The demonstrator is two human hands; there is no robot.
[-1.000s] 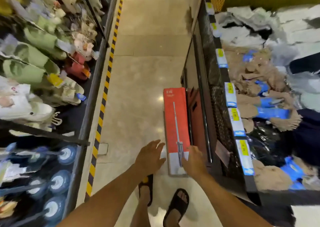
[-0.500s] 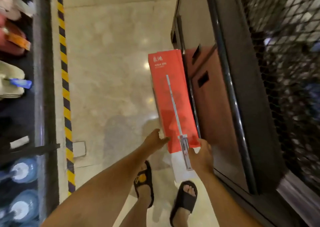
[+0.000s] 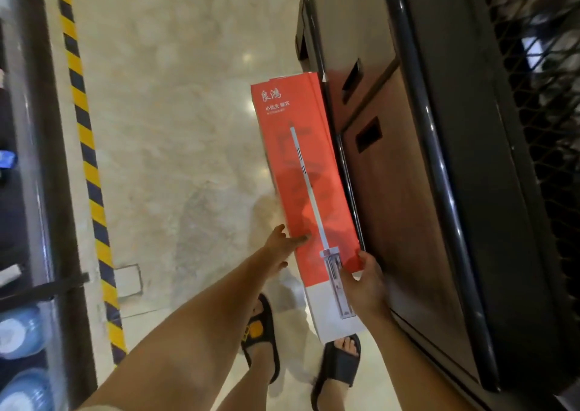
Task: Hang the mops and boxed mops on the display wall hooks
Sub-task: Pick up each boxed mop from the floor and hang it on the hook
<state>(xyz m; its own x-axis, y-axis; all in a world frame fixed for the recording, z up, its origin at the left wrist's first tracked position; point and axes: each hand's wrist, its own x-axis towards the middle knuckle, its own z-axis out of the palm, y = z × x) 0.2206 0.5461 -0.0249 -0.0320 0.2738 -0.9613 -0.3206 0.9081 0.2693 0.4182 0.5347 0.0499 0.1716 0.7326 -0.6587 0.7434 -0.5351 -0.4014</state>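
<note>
One boxed mop [image 3: 301,165], a long red-and-white carton, stands at centre frame, its right side close along the wood-fronted cabinet [image 3: 405,222]. My left hand [image 3: 282,244] lays straight fingers against its left edge. My right hand [image 3: 365,280] clasps its lower right edge. Whether its lower end touches the floor [image 3: 175,147], I cannot tell.

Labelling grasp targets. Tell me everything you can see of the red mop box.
The red mop box is long, narrow, cardboard-looking: red face, white band at the near end, white lettering at the far end, a printed mop running lengthwise. It looks closed, set alongside the wood-look cabinet over the pale floor. The right hand grips its near right edge; the left hand touches its left edge with straight fingers.
</note>
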